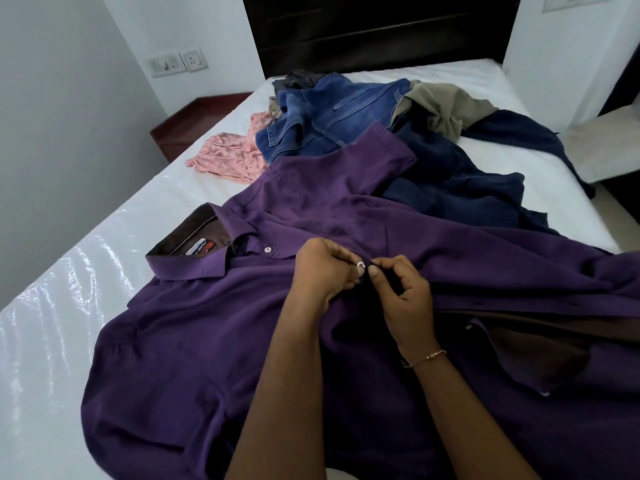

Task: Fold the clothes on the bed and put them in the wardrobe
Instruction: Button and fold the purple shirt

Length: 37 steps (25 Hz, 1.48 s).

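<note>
Head view looks down a bed (79, 271) whose white mattress carries a glossy plastic cover, with a dark headboard (374, 29) at its far end and a reddish bedside table (194, 123) to the left. Spread flat over the near half lies the purple shirt (194, 334), front side up with its collar (194, 244) pointing left; laid out this way, its placket runs straight under the person's reach. Beyond it, a loose heap waits: blue jeans (322, 119) on top, a navy garment (460, 181) trailing right, an olive-grey piece (443, 105) behind, and a pink patterned cloth (228, 154) at the left edge. None of these looks folded yet, and the wardrobe is not in view, so the task seems to be at an early stage.

Both hands meet at the placket just below the collar. Left hand (322, 271) pinches the fabric edge between curled fingers and thumb, with a small pale button (361, 264) showing at its fingertips. Right hand (401, 289), a thin bracelet (426, 356) on its wrist, pinches the opposite edge tightly beside it. My reading is that the person is fastening this button so the front stays closed and square during folding. One button (267, 249) nearer the collar already sits closed, while the lower front gapes open, showing brown lining (530, 351).
</note>
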Tool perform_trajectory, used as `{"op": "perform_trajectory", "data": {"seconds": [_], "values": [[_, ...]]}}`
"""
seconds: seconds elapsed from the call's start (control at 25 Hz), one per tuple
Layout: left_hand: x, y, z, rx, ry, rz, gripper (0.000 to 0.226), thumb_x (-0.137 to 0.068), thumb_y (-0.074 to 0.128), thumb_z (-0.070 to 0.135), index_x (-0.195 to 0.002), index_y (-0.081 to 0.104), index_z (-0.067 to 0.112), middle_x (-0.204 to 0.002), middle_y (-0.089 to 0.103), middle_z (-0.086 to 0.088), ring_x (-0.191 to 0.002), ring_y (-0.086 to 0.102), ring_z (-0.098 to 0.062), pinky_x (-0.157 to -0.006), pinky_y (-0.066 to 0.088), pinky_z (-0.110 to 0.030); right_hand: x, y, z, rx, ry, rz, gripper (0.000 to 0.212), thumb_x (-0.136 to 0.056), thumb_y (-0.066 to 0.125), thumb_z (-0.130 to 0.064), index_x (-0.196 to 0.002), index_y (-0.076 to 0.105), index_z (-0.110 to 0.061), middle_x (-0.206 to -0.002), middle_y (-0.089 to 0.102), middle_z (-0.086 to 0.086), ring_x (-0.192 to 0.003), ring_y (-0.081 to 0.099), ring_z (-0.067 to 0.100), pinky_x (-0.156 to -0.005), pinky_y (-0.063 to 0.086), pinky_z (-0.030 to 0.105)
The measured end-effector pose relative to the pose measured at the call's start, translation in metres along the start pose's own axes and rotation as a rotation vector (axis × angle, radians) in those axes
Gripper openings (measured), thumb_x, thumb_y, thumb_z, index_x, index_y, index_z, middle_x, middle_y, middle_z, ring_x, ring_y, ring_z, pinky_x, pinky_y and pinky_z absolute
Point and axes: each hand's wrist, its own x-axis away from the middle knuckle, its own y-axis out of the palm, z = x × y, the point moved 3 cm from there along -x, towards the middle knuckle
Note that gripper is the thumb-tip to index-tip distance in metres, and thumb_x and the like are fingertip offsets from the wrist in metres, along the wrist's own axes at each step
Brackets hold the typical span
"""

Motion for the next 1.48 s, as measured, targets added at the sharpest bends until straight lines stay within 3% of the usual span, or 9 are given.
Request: {"op": "perform_trajectory", "data": {"seconds": [0.2,0.44,0.52,0.64,0.76,0.96,1.16,1.32,1.48], "values": [[0.002,0.001,0.000,-0.006,0.021,0.015,0.012,-0.082,0.082,-0.008,-0.090,0.073,-0.006,-0.075,0.073,-0.016,-0.070,0.072,-0.024,-0.067,0.063,-0.031,0.000,-0.005,-0.007,-0.318,0.280,-0.070,0.027,-0.129,0.069,-0.006,-0.134,0.092,0.009,-0.129,0.094,0.027,-0.107,0.085,0.007,-0.109,0.068,0.040],[0.007,-0.003,0.003,-0.007,-0.013,-0.016,0.018,-0.080,0.084,-0.006,-0.094,0.072,-0.007,-0.085,0.077,-0.022,-0.075,0.077,-0.025,-0.073,0.065,-0.032,-0.002,-0.010,-0.010,-0.349,0.327,-0.165,0.020,-0.124,0.078,-0.003,-0.137,0.087,0.009,-0.133,0.091,0.029,-0.107,0.085,0.007,-0.105,0.070,0.031],[0.007,-0.003,0.003,-0.025,-0.002,-0.012,0.017,-0.080,0.085,-0.005,-0.091,0.073,-0.008,-0.082,0.076,-0.021,-0.074,0.076,-0.026,-0.071,0.064,-0.031,-0.003,-0.008,-0.007,-0.342,0.338,-0.195,0.016,-0.126,0.074,-0.003,-0.132,0.087,0.002,-0.123,0.095,0.021,-0.107,0.085,0.008,-0.101,0.070,0.026],[0.006,-0.001,0.004,-0.068,-0.004,0.009,0.012,-0.082,0.085,-0.002,-0.089,0.075,-0.003,-0.080,0.077,-0.015,-0.072,0.074,-0.020,-0.070,0.062,-0.028,-0.003,-0.004,-0.005,-0.364,0.368,-0.250,0.017,-0.128,0.070,-0.003,-0.126,0.085,-0.011,-0.105,0.094,-0.008,-0.106,0.085,0.007,-0.089,0.074,0.011],[0.005,-0.002,0.004,-0.098,-0.004,0.011,0.011,-0.082,0.087,0.007,-0.089,0.078,0.004,-0.078,0.076,-0.007,-0.070,0.071,-0.013,-0.070,0.059,-0.026,-0.003,-0.003,-0.002,-0.381,0.387,-0.227,0.014,-0.127,0.072,-0.001,-0.129,0.086,-0.006,-0.100,0.093,-0.012,-0.106,0.084,0.008,-0.082,0.076,0.005],[0.005,-0.003,0.005,-0.123,0.042,-0.003,0.006,-0.084,0.085,0.007,-0.087,0.079,0.007,-0.073,0.073,-0.004,-0.070,0.066,-0.013,-0.066,0.056,-0.022,-0.003,-0.003,-0.002,-0.410,0.401,-0.216,0.019,-0.125,0.075,0.000,-0.120,0.084,-0.015,-0.098,0.093,-0.012,-0.102,0.084,0.007,-0.078,0.076,0.003],[0.010,0.005,0.013,-0.094,0.006,0.032,0.003,-0.083,0.081,0.001,-0.081,0.080,0.002,-0.068,0.071,-0.007,-0.066,0.063,-0.013,-0.066,0.057,-0.023,-0.006,0.003,0.015,-0.174,0.314,-0.101,0.006,-0.121,0.083,-0.001,-0.120,0.089,-0.003,-0.096,0.081,-0.010,-0.086,0.072,0.001,-0.082,0.064,0.024],[0.008,0.003,0.010,-0.142,0.042,0.058,0.011,-0.079,0.089,0.008,-0.081,0.079,0.005,-0.069,0.072,-0.006,-0.065,0.066,-0.012,-0.067,0.059,-0.023,-0.008,0.004,0.014,0.090,0.079,-0.086,0.009,-0.118,0.089,-0.008,-0.113,0.090,-0.001,-0.109,0.077,0.003,-0.083,0.069,0.001,-0.078,0.065,0.016],[0.006,0.002,0.008,-0.095,0.035,0.085,0.010,-0.084,0.085,0.004,-0.087,0.076,0.002,-0.076,0.074,-0.009,-0.069,0.070,-0.016,-0.075,0.064,-0.030,-0.011,0.006,0.014,0.062,0.075,-0.075,0.011,-0.121,0.083,-0.005,-0.114,0.087,0.001,-0.117,0.077,0.015,-0.092,0.072,0.009,-0.092,0.066,0.037]]}}
